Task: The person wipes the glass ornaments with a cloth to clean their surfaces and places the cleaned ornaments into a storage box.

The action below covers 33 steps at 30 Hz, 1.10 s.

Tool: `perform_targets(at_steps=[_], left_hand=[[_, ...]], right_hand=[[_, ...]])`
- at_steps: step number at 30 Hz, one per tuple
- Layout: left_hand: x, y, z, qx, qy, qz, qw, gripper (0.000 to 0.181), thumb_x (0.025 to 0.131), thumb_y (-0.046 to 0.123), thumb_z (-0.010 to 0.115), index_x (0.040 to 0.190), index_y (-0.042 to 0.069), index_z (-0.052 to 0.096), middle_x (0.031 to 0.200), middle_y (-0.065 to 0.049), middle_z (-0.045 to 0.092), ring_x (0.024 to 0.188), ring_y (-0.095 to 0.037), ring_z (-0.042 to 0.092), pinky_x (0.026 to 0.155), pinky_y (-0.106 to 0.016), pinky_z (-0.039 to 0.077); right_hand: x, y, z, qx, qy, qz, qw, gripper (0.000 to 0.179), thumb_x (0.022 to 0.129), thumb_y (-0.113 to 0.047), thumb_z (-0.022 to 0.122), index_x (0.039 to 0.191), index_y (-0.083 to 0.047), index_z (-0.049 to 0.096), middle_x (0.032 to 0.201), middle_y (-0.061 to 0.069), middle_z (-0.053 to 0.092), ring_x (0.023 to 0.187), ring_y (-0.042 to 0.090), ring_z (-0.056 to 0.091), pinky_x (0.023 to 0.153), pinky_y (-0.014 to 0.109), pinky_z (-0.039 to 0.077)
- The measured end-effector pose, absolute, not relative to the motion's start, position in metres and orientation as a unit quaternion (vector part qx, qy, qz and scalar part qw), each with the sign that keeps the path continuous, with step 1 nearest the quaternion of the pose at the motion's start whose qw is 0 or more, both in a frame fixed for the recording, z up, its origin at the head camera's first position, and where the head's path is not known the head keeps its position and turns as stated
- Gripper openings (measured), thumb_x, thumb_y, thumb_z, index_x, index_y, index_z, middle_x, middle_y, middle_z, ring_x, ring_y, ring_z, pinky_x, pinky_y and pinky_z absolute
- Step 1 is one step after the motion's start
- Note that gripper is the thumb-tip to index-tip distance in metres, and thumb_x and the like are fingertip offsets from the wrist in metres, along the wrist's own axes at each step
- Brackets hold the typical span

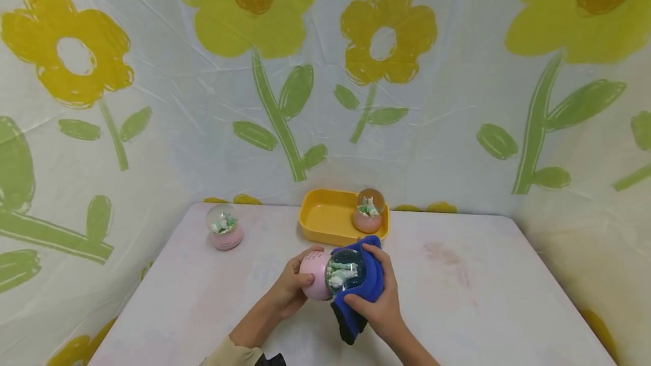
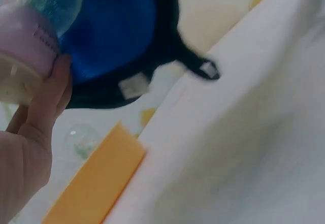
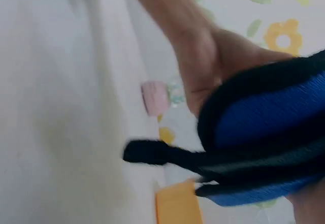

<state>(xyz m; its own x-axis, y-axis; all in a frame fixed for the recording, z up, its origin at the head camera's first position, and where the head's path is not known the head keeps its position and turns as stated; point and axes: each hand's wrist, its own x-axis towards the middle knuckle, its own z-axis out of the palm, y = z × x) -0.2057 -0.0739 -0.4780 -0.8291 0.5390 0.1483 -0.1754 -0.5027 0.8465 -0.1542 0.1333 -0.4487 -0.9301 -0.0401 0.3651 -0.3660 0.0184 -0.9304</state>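
Note:
My left hand [image 1: 291, 286] grips the pink base of a snow globe [image 1: 315, 277], tipped on its side above the table. The glass ball points right, with white and green figures inside. My right hand [image 1: 385, 298] holds a blue cloth [image 1: 374, 273] against the ball, thumb in front and fingers behind. In the left wrist view the cloth [image 2: 114, 28] shows a dark border, a hanging loop and a pale label; my left hand [image 2: 33, 150] curls round the base. The right wrist view has the folded cloth [image 3: 266, 115] covering most of the globe.
A yellow tray [image 1: 325, 216] stands at the table's back, with a second snow globe [image 1: 368, 220] upright in its right end. Another snow globe [image 1: 226, 236] stands upright at the back left. Behind the white table [image 1: 483, 287] hangs a flower-printed curtain [image 1: 447, 146].

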Motion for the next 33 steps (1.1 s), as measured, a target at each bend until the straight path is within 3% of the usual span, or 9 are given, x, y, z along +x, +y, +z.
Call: perform_targets(at_steps=[7,10,13,17,23,29,33], left_hand=[[-0.233,-0.099,-0.457,0.351,0.583,0.724,0.113,0.059,0.078,0.017,0.081,0.127,-0.004,0.055,0.123,-0.016,0.059,0.106,-0.027,0.055,0.085,-0.041,0.053],[-0.238,-0.106,-0.444,0.390,0.642,0.655,0.083,0.062,0.071,0.018,0.087,0.124,0.002,0.060,0.122,-0.013,0.062,0.099,-0.028,0.060,0.076,-0.043,0.056],[-0.236,-0.106,-0.436,0.418,0.684,0.595,0.055,0.063,0.065,0.019,0.092,0.121,0.012,0.064,0.123,-0.008,0.063,0.101,-0.025,0.062,0.071,-0.042,0.057],[-0.228,-0.099,-0.439,0.429,0.696,0.575,0.008,0.064,0.062,0.015,0.093,0.119,0.014,0.065,0.124,-0.010,0.062,0.108,-0.024,0.061,0.070,-0.039,0.058],[-0.219,-0.084,-0.455,0.385,0.686,0.611,-0.092,0.067,0.061,0.005,0.092,0.121,0.005,0.063,0.122,-0.016,0.062,0.101,-0.025,0.065,0.066,-0.038,0.058],[-0.203,-0.069,-0.476,0.254,0.621,0.741,-0.033,0.067,0.067,-0.004,0.084,0.127,-0.008,0.054,0.119,-0.021,0.059,0.090,-0.029,0.067,0.068,-0.040,0.058],[-0.195,-0.057,-0.479,0.148,0.567,0.810,0.022,0.064,0.074,0.000,0.079,0.131,-0.005,0.051,0.122,-0.019,0.054,0.100,-0.028,0.059,0.078,-0.037,0.056]], right_hand=[[-0.171,0.144,-0.433,0.149,-0.666,0.727,-0.082,0.068,0.082,-0.021,0.072,0.141,-0.021,0.038,0.136,0.019,0.040,0.115,0.038,0.046,0.087,0.047,0.051],[-0.176,0.148,-0.427,0.161,-0.679,0.702,-0.139,0.064,0.083,-0.022,0.072,0.139,-0.020,0.042,0.134,0.020,0.040,0.111,0.036,0.049,0.085,0.046,0.051],[-0.179,0.151,-0.424,0.165,-0.707,0.670,-0.157,0.062,0.082,-0.022,0.075,0.137,-0.021,0.046,0.134,0.018,0.040,0.108,0.035,0.049,0.083,0.043,0.050],[-0.177,0.150,-0.425,0.136,-0.765,0.621,-0.103,0.064,0.077,-0.026,0.081,0.133,-0.030,0.050,0.137,0.010,0.042,0.110,0.034,0.047,0.083,0.042,0.049],[-0.171,0.137,-0.432,0.143,-0.831,0.528,0.098,0.071,0.072,-0.040,0.086,0.132,-0.038,0.048,0.136,0.002,0.043,0.117,0.030,0.047,0.087,0.051,0.049],[-0.164,0.130,-0.453,0.174,-0.824,0.480,0.246,0.077,0.071,-0.037,0.087,0.135,-0.027,0.047,0.141,0.006,0.036,0.123,0.031,0.044,0.088,0.056,0.048],[-0.160,0.126,-0.462,0.134,-0.801,0.521,0.263,0.084,0.070,-0.027,0.089,0.140,-0.021,0.043,0.142,0.008,0.033,0.124,0.029,0.041,0.091,0.057,0.046]])
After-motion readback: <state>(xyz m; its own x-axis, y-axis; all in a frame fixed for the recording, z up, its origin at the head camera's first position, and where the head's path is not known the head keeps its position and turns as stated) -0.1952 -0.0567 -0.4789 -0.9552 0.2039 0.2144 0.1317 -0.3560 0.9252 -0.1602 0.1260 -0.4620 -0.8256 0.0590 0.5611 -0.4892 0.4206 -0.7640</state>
